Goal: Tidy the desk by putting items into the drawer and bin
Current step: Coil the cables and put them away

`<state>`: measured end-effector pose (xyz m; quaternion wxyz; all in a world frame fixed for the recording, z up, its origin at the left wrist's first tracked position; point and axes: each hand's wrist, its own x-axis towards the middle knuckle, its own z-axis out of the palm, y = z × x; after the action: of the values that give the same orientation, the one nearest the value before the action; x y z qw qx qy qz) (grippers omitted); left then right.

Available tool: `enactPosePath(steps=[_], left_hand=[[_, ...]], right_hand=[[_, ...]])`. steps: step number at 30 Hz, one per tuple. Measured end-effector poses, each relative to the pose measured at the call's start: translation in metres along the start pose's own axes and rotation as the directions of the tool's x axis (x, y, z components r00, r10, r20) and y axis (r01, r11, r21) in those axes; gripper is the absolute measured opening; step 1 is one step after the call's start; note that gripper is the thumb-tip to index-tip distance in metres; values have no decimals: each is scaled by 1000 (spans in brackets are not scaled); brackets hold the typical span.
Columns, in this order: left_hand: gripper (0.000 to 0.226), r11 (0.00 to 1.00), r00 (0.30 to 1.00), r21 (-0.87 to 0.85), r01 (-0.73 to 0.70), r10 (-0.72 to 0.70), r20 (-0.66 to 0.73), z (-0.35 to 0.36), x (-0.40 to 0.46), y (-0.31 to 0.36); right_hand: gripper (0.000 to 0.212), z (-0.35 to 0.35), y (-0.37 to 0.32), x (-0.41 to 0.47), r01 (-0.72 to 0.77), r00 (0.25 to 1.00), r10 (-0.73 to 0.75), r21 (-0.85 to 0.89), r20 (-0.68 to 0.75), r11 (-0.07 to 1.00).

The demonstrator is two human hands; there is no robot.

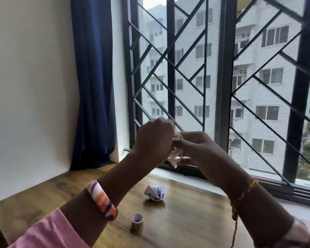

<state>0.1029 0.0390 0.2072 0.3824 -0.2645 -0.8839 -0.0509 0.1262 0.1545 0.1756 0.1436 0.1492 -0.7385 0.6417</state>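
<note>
Both hands, left hand (153, 140) and right hand (195, 149), grip white cable coil (176, 154) midair; loose loops could unravel, snag paper ball (154, 192).

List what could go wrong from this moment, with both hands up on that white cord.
1. The white cord is bunched between the left hand and right hand, with a loose end hanging below; the coil may slip apart or tangle.
2. Both hands are raised above the desk, so a dropped cord could land on the crumpled paper or knock over the small roll.
3. No drawer or bin is in view.
</note>
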Motion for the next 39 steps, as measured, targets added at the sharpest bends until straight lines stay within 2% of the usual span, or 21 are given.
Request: enactPosePath(steps=[2, 3, 5, 6, 8, 11, 13, 17, 19, 22, 24, 28, 30, 32, 33, 35, 37, 39], left_hand=[[19, 999, 998, -31, 18, -17, 54, 3, 2, 0], [18, 998, 997, -48, 35, -32, 71, 4, 2, 1], [18, 996, 997, -76, 44, -38, 72, 6, 3, 1], [17, 996, 997, -85, 34, -28, 71, 9, 3, 0], [17, 992, 996, -127, 25, -15, 85, 14, 1, -3], [18, 971, 996, -240, 15, 6, 89, 21, -1, -10], [16, 949, 998, -314, -8, 25, 53, 27, 0, -14], [12, 889, 998, -454, -55, 43, -37, 34, 0, -17], [10, 839, 1000, -545, -14, 4, -20, 37, -1, -15], [17, 720, 994, -686, 104, -50, 98, 40, -2, -13], [24, 593, 975, -777, 210, -69, 211, 38, -3, -14], [31, 256, 901, -867, 427, -32, 434, 32, -8, -19], [53, 93, 858, -854, 513, -33, 512, 30, -13, -19], [68, -72, 799, -801, 594, -61, 598, 30, -19, -15], [69, -134, 770, -771, 622, -72, 634, 30, -23, -13], [57, -191, 733, -735, 651, -91, 674, 27, -32, -8], [48, -203, 721, -730, 653, -128, 681, 24, -41, -7], [48, -184, 707, -730, 658, -183, 683, 20, -53, -7]], right_hand=[[28, 2, 5, 6, 53, 992, -68, -142, -104, 989], [26, 3, 7, 11, 83, 977, -133, -279, -167, 957], [29, 2, 14, 15, 61, 942, -251, -619, -224, 783], [25, 1, 15, 15, 50, 944, -267, -713, -195, 699], [21, 0, 14, 15, 42, 972, -208, -790, -110, 612], [36, 1, 11, 18, 15, 986, -149, -853, -75, 522], [39, 0, 12, 18, 37, 984, -166, -855, -58, 517], [35, -1, 21, 14, 72, 970, -229, -807, -80, 587], [33, -2, 25, 10, 49, 956, -251, -764, -150, 643], [31, -5, 26, 3, 48, 930, -294, -719, -222, 693], [25, -5, 23, -1, 76, 929, -279, -610, -244, 789], [19, -8, 12, -13, 97, 968, -142, -211, -207, 973], [15, -11, 3, -22, 61, 986, -72, -74, -149, 995], [25, -14, -3, -28, 11, 995, -7, 38, -104, 999], [31, -14, -6, -31, -27, 995, 35, 87, -95, 996], [36, -11, -9, -36, -71, 994, 75, 59, -81, 996], [34, -7, -13, -42, -53, 997, 46, -117, -63, 992], [28, 0, -15, -47, 1, 997, -24, -308, -71, 951]])
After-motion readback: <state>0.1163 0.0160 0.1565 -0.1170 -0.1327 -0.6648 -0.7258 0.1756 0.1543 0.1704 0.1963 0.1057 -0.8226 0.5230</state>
